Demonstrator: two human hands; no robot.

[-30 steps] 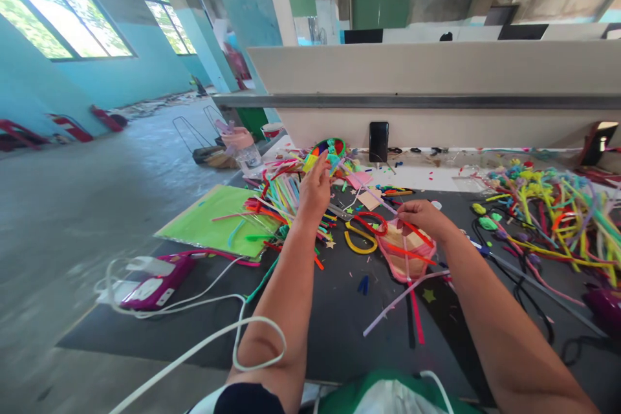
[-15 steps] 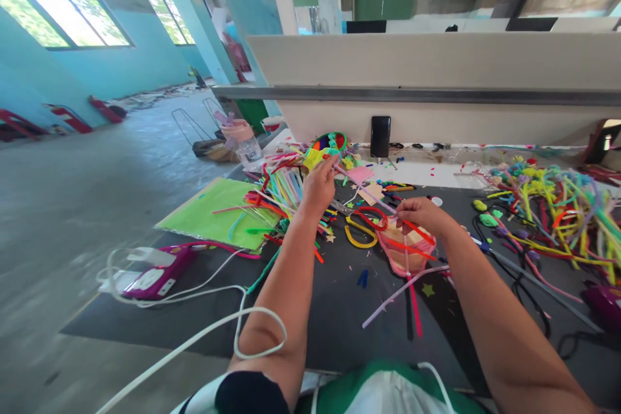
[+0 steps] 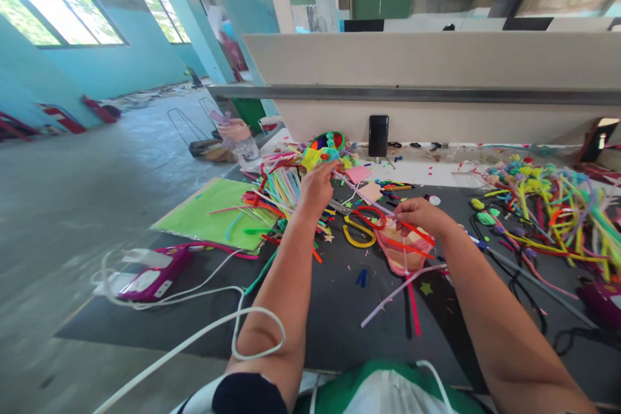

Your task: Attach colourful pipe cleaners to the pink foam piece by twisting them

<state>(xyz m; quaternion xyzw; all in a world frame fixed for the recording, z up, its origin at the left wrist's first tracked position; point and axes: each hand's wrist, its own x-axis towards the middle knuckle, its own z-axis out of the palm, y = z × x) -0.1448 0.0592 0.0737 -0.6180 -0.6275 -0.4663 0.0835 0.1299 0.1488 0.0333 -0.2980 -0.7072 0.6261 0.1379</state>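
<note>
Head view: a person works at a dark table (image 3: 330, 317), both bare hands over it, arms reaching in from the near side. A thin purple stem (image 3: 361, 191) slants between the hands, its far end to the left. The left hand (image 3: 317, 186) has its fingertips closed on that far end. The right hand (image 3: 416, 215) pinches the near end, thumb and fingers together, above a pink pad (image 3: 400, 265). Red stems (image 3: 412, 250) lie over the pad, right beneath the right hand.

Between the hands I can see scissors (image 3: 359, 246) with one red and one yellow handle. Nearer, a second purple stem (image 3: 388, 300) lies on the table, with a green star (image 3: 426, 288) just to its right. Left of the left hand are a bundle of coloured stems (image 3: 281, 187) and a flat green pack (image 3: 208, 213); nearer still sits a magenta box (image 3: 155, 277). A loose tangle of stems (image 3: 557, 207) spreads at the right. A black phone (image 3: 378, 136) leans upright against the far panel (image 3: 330, 123).
</note>
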